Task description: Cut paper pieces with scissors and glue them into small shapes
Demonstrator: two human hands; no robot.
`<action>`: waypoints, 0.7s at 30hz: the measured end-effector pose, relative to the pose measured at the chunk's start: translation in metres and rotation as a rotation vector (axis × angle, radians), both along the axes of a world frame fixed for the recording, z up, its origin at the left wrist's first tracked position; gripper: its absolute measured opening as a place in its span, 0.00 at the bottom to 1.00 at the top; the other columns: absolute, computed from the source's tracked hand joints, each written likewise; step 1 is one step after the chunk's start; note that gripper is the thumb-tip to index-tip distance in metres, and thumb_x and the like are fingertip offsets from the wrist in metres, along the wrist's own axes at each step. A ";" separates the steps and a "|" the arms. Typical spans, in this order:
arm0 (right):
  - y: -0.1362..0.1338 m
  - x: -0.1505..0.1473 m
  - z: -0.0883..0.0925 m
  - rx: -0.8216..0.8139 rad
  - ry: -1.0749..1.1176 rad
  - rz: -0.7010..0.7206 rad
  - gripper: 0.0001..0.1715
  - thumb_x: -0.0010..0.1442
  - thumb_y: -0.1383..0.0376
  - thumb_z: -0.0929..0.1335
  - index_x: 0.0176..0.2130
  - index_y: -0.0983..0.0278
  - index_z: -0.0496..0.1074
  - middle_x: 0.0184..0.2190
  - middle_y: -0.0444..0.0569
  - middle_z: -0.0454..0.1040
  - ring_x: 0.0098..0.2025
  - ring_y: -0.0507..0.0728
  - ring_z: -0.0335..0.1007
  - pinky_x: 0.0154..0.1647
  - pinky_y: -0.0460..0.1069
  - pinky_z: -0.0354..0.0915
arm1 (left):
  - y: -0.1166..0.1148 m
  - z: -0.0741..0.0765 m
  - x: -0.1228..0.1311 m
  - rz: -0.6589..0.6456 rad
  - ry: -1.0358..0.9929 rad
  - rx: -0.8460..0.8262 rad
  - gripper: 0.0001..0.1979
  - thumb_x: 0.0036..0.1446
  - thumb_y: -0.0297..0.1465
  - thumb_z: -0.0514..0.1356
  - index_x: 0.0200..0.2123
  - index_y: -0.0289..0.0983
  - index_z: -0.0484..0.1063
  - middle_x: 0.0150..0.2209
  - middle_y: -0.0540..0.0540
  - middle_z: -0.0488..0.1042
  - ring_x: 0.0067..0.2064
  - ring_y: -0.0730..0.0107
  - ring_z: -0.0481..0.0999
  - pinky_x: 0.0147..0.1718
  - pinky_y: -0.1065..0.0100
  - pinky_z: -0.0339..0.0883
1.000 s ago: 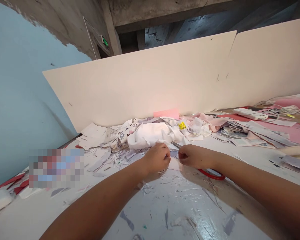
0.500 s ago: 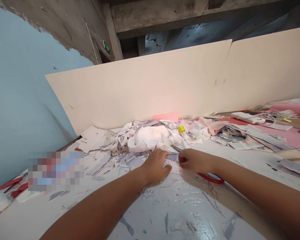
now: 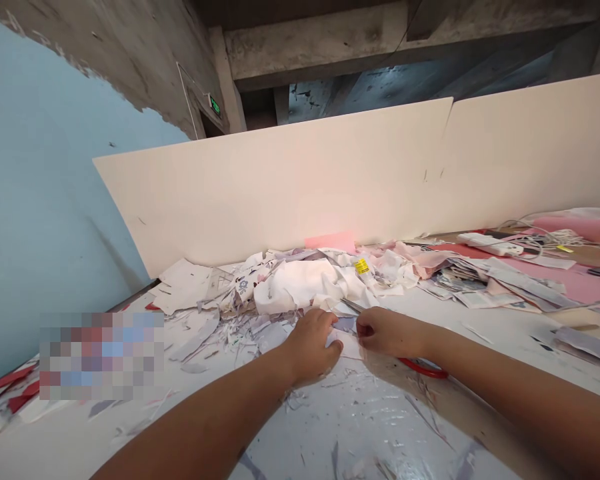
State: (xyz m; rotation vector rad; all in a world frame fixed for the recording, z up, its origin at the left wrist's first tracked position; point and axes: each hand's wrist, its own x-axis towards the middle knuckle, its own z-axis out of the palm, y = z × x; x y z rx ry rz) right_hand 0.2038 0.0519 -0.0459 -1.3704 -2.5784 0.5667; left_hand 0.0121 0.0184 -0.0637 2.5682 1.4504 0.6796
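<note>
My left hand [image 3: 310,347] and my right hand [image 3: 385,332] sit close together on a white paper piece [image 3: 351,347], with fingers curled at its edges. A small grey-blue paper scrap [image 3: 345,324] lies between them. Red-handled scissors [image 3: 425,369] lie beside my right hand, their metal blades [image 3: 353,305] pointing toward a heap of crumpled white paper [image 3: 300,288]. My right hand and wrist hide the scissors' middle. Cut strips and scraps litter the white table [image 3: 370,427] around both hands.
A cream board [image 3: 280,180] stands along the table's back. Behind my hands lie a pink slip [image 3: 329,241], a yellow label [image 3: 361,266] and a stack of printed papers [image 3: 480,283]. A white power strip [image 3: 490,243] with cables rests on a pink sheet [image 3: 570,263].
My left hand has drawn slightly down and left, away from my right hand. The whole scene sits lower in the view and the tilt has eased as my head moved.
</note>
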 end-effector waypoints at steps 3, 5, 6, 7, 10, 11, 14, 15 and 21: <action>-0.003 0.000 0.001 0.036 0.006 -0.005 0.06 0.46 0.68 0.62 0.24 0.64 0.68 0.23 0.45 0.69 0.25 0.53 0.62 0.22 0.45 0.54 | -0.001 0.000 0.000 -0.004 -0.004 0.008 0.15 0.48 0.31 0.52 0.42 0.37 0.61 0.41 0.43 0.64 0.46 0.62 0.61 0.46 0.61 0.57; -0.006 0.000 0.004 0.077 0.020 -0.016 0.07 0.47 0.67 0.62 0.26 0.63 0.69 0.26 0.46 0.69 0.30 0.55 0.63 0.26 0.46 0.55 | -0.001 0.000 0.001 -0.005 -0.003 0.019 0.15 0.48 0.31 0.52 0.42 0.37 0.61 0.41 0.43 0.64 0.46 0.62 0.61 0.46 0.61 0.56; -0.009 0.000 0.006 0.094 0.028 -0.022 0.08 0.48 0.67 0.61 0.28 0.63 0.70 0.27 0.47 0.70 0.32 0.56 0.63 0.28 0.46 0.56 | -0.001 -0.001 0.001 -0.007 -0.004 0.025 0.15 0.48 0.30 0.52 0.42 0.36 0.61 0.41 0.43 0.63 0.46 0.62 0.61 0.47 0.60 0.56; -0.011 -0.001 0.008 0.107 0.035 -0.027 0.09 0.49 0.65 0.61 0.29 0.62 0.70 0.29 0.48 0.70 0.34 0.57 0.63 0.30 0.47 0.56 | -0.001 -0.001 0.001 -0.007 -0.007 0.030 0.15 0.48 0.30 0.52 0.43 0.36 0.61 0.41 0.43 0.63 0.46 0.62 0.60 0.47 0.60 0.56; -0.018 -0.003 0.013 0.107 0.044 -0.040 0.10 0.49 0.61 0.63 0.30 0.62 0.71 0.30 0.49 0.70 0.38 0.59 0.62 0.34 0.49 0.56 | -0.002 0.000 0.002 0.001 -0.022 0.031 0.16 0.49 0.30 0.52 0.43 0.37 0.61 0.41 0.43 0.63 0.45 0.62 0.61 0.46 0.61 0.57; -0.019 -0.004 0.014 0.103 0.047 -0.046 0.10 0.47 0.60 0.64 0.30 0.62 0.71 0.30 0.49 0.70 0.39 0.60 0.61 0.35 0.49 0.56 | -0.002 0.000 0.002 0.003 -0.026 0.032 0.16 0.49 0.30 0.52 0.43 0.37 0.61 0.41 0.43 0.62 0.45 0.62 0.61 0.45 0.61 0.57; -0.021 -0.007 0.014 0.076 0.060 -0.069 0.10 0.44 0.60 0.66 0.29 0.62 0.70 0.32 0.48 0.69 0.40 0.59 0.61 0.36 0.49 0.57 | -0.004 0.001 0.002 -0.010 -0.014 0.065 0.17 0.48 0.30 0.52 0.44 0.37 0.60 0.40 0.43 0.63 0.45 0.62 0.60 0.45 0.61 0.56; -0.022 -0.007 0.014 0.062 0.065 -0.079 0.09 0.44 0.61 0.66 0.29 0.61 0.69 0.32 0.48 0.69 0.40 0.59 0.61 0.35 0.49 0.57 | -0.004 0.001 0.003 -0.017 -0.009 0.081 0.17 0.48 0.30 0.52 0.45 0.37 0.60 0.40 0.43 0.63 0.45 0.62 0.60 0.45 0.60 0.56; -0.022 -0.006 0.012 -0.005 0.066 -0.124 0.07 0.44 0.63 0.65 0.28 0.62 0.65 0.30 0.46 0.69 0.34 0.56 0.64 0.30 0.47 0.56 | -0.005 0.001 0.002 -0.025 0.007 0.109 0.17 0.49 0.30 0.52 0.45 0.37 0.61 0.41 0.43 0.62 0.44 0.61 0.60 0.45 0.60 0.56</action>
